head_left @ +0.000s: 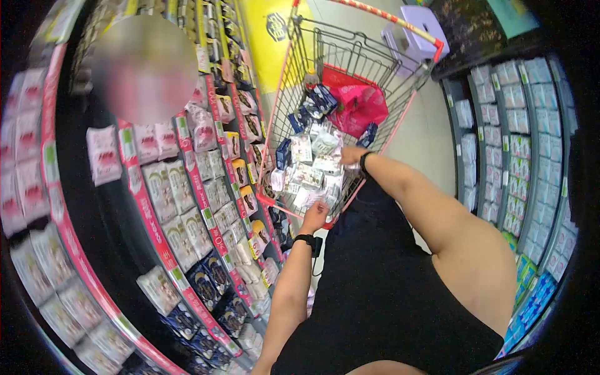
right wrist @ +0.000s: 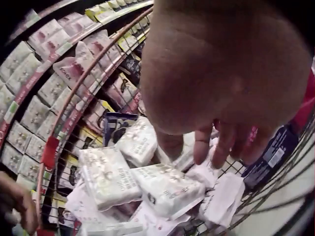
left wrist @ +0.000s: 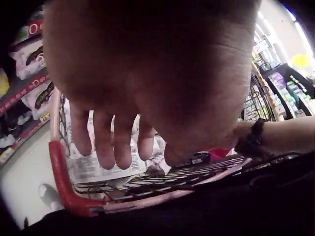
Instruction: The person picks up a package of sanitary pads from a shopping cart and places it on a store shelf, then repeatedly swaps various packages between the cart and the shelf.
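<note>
A wire shopping cart (head_left: 269, 200) with pink rails and red corners stands before me. Soft white printed packs (head_left: 307, 176) lie heaped at its near end. My left hand (head_left: 315, 216) is over the near rail; in the left wrist view its fingers (left wrist: 104, 142) extend loosely over a white pack with a barcode. My right hand (head_left: 354, 156) reaches in over the right side of the heap. In the right wrist view, its fingers (right wrist: 224, 142) point down among white packs (right wrist: 167, 189), thumb apart from them. Dark blue packs (head_left: 320, 100) and a bright pink bag (head_left: 361, 109) lie farther in.
Shelves of white, pink and dark blue packs, edged by pink price strips (head_left: 150, 225), run close along the left. More shelves of pale packs (head_left: 519, 119) line the right. A lilac plastic stool (head_left: 425, 28) stands beyond the cart's handle (head_left: 375, 15).
</note>
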`<state>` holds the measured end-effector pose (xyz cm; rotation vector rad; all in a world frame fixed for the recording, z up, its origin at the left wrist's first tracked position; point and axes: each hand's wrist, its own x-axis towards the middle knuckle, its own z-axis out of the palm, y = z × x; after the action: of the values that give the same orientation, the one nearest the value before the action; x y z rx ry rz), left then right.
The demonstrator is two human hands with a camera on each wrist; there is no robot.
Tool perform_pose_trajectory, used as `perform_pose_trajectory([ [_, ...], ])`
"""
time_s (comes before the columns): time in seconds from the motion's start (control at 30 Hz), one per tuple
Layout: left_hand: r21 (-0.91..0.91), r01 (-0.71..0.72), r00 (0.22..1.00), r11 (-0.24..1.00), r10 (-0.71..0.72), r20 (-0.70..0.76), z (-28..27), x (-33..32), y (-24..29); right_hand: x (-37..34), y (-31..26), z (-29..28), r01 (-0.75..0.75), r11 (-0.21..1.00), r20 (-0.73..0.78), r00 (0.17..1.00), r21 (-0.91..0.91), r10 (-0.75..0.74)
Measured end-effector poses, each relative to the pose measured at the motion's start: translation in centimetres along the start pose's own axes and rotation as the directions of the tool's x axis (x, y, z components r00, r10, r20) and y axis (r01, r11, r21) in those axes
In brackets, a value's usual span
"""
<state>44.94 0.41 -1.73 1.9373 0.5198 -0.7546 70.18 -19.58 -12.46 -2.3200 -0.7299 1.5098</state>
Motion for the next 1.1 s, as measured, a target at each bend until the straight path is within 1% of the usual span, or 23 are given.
perform_pose_trajectory([
  [0.03, 0.011, 0.011, 0.995, 1.000, -0.012, 0.101, -0.1, -0.3, -0.1, -0.1, 0.3, -1.2, -0.135, 0.991, -0.099, 0.986, -0.017, 0.133],
  [0.07, 0.009, 0.018, 0.994, 1.000, -0.019, 0.107, -0.2, -0.5, -0.3, -0.3, 0.7, -2.5, -0.269, 0.963, -0.197, 0.945, -0.022, 0.260],
  [0.13, 0.011, 0.036, 0.992, 0.999, -0.037, 0.118, -0.3, -1.4, -1.1, 1.1, 2.8, -4.2, -0.321, 0.947, -0.299, 0.901, 0.026, 0.314],
  [0.17, -0.035, 0.075, 0.988, 0.997, -0.070, 0.136, -0.8, -1.7, -0.9, 2.2, 3.9, -5.0, -0.364, 0.931, -0.229, 0.905, 0.021, 0.359],
  [0.2, -0.049, 0.095, 0.989, 0.994, -0.089, 0.115, -1.3, -2.0, -0.2, 2.7, 4.8, -5.7, -0.405, 0.914, -0.161, 0.902, 0.004, 0.400],
  [0.27, -0.037, 0.164, 0.985, 0.986, -0.161, 0.053, -1.2, -1.4, -3.0, 1.5, 5.9, -7.5, -0.407, 0.907, -0.071, 0.913, -0.112, 0.401],
  [0.3, -0.072, 0.185, 0.981, 0.980, -0.181, 0.064, -1.0, -0.8, -4.2, 1.0, 6.4, -8.5, -0.400, 0.899, -0.032, 0.916, -0.180, 0.401],
  [0.37, -0.151, 0.229, 0.973, 0.962, -0.220, 0.075, -1.3, -0.1, -5.7, 0.8, 7.1, -9.7, -0.367, 0.904, 0.080, 0.917, -0.221, 0.391],
  [0.4, -0.104, 0.185, 0.982, 0.977, -0.179, 0.059, -1.5, 0.4, -5.4, 1.1, 7.5, -9.9, -0.346, 0.906, 0.133, 0.913, -0.245, 0.385],
  [0.47, -0.014, 0.096, 0.995, 0.995, -0.095, 0.031, -1.9, 2.1, -3.2, 1.8, 8.3, -8.1, -0.429, 0.887, -0.006, 0.901, -0.173, 0.434],
  [0.5, 0.003, 0.107, 0.994, 0.994, -0.107, 0.016, -2.1, 2.8, -1.9, 1.3, 7.8, -7.3, -0.454, 0.880, -0.071, 0.891, -0.141, 0.448],
  [0.53, 0.025, 0.156, 0.987, 0.987, -0.157, 0.042, -1.9, 4.3, -2.9, 1.0, 7.5, -6.8, -0.467, 0.872, -0.106, 0.884, -0.149, 0.455],
  [0.57, 0.033, 0.149, 0.988, 0.988, -0.150, 0.037, -2.6, 5.0, 0.0, 0.8, 7.3, -6.1, -0.480, 0.864, -0.141, 0.876, -0.155, 0.461],
  [0.6, 0.043, 0.139, 0.990, 0.989, -0.140, 0.032, -3.5, 5.8, 3.9, 0.9, 7.3, -5.8, -0.481, 0.852, -0.150, 0.876, -0.205, 0.459],
  [0.63, -0.005, 0.079, 0.997, 0.997, -0.079, 0.017, -3.5, 6.9, 5.3, 0.9, 7.2, -5.6, -0.483, 0.839, -0.159, 0.876, -0.252, 0.456],
  [0.7, -0.095, -0.043, 0.999, 0.995, 0.041, -0.023, -3.3, 8.7, 7.1, 4.5, 9.1, -3.7, -0.459, 0.841, -0.166, 0.888, -0.285, 0.428],
  [0.77, -0.138, -0.036, 0.999, 0.990, 0.032, -0.025, -3.4, 9.5, 10.3, 5.1, 9.0, -3.2, -0.407, 0.821, -0.163, 0.913, -0.400, 0.374],
  [0.83, -0.208, -0.070, 0.998, 0.976, 0.066, -0.024, -3.0, 9.9, 12.1, 2.6, 6.0, -6.0, -0.324, 0.749, -0.145, 0.944, -0.578, 0.297],
  [0.93, -0.153, -0.047, 0.997, 0.987, 0.056, 0.061, -2.5, 9.7, 12.6, 1.6, 3.9, -9.6, -0.307, 0.876, 0.173, 0.904, -0.373, 0.391],
  [0.97, -0.170, -0.021, 0.997, 0.985, 0.032, 0.064, -1.9, 9.5, 11.5, 1.6, 4.0, -9.8, -0.324, 0.877, 0.193, 0.893, -0.355, 0.408],
  [1.03, -0.069, 0.005, 0.999, 0.998, -0.001, 0.055, -1.1, 8.6, 9.3, 1.6, 4.4, -9.6, -0.359, 0.879, 0.231, 0.869, -0.314, 0.438],
  [1.07, -0.017, 0.016, 0.999, 1.000, -0.016, 0.048, -0.9, 8.2, 8.2, 1.3, 4.6, -9.7, -0.386, 0.858, 0.162, 0.874, -0.340, 0.458],
  [1.1, -0.001, -0.034, 0.999, 0.999, 0.034, 0.036, -0.6, 7.6, 6.5, 0.3, 4.2, -9.7, -0.413, 0.834, 0.093, 0.876, -0.366, 0.474],
])
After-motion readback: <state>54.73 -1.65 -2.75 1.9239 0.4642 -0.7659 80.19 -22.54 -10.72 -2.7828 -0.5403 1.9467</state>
